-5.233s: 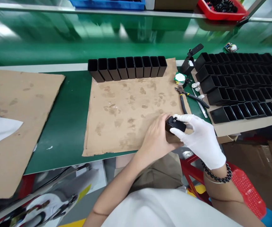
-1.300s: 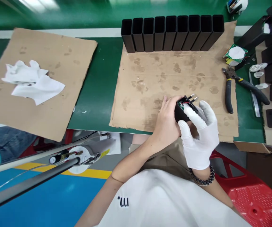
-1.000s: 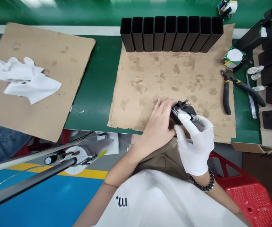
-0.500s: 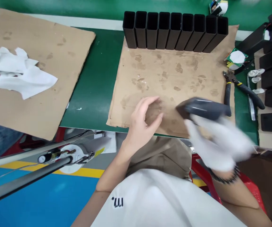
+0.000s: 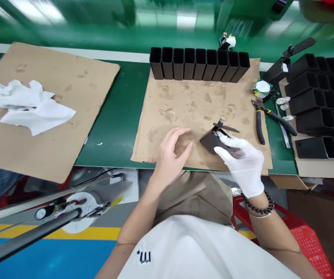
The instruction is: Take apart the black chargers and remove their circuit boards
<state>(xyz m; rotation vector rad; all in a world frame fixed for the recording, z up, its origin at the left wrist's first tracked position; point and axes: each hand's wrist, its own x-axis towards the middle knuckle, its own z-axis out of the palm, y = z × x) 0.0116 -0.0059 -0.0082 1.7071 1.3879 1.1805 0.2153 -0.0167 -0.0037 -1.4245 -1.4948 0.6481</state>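
Note:
My right hand (image 5: pixel 244 164), in a white glove, grips a small black rectangular case (image 5: pixel 208 142) between thumb and fingers. The case is tilted just above or on the cardboard sheet (image 5: pixel 181 106); I cannot tell whether it touches. A thin black end piece (image 5: pixel 229 128) and a pale tab stick out at its top. Left of the case, my bare left hand (image 5: pixel 171 153) hovers by the cardboard's front edge. Its fingers and thumb are curved apart with nothing between them. Farther back, several open black cases (image 5: pixel 195 66) stand in a row.
Diagonal cutters (image 5: pixel 259 123) and metal tweezers (image 5: pixel 283 133) lie at the right, near a circuit board (image 5: pixel 262 88) and a case with its cap raised (image 5: pixel 275 72). More black cases (image 5: pixel 306 99) fill the far right. White gloves (image 5: pixel 39 110) rest on the left cardboard.
My right hand has moved left with the black case and turned it, so its end piece now shows. My left hand keeps nearly the same pose. The view has shifted.

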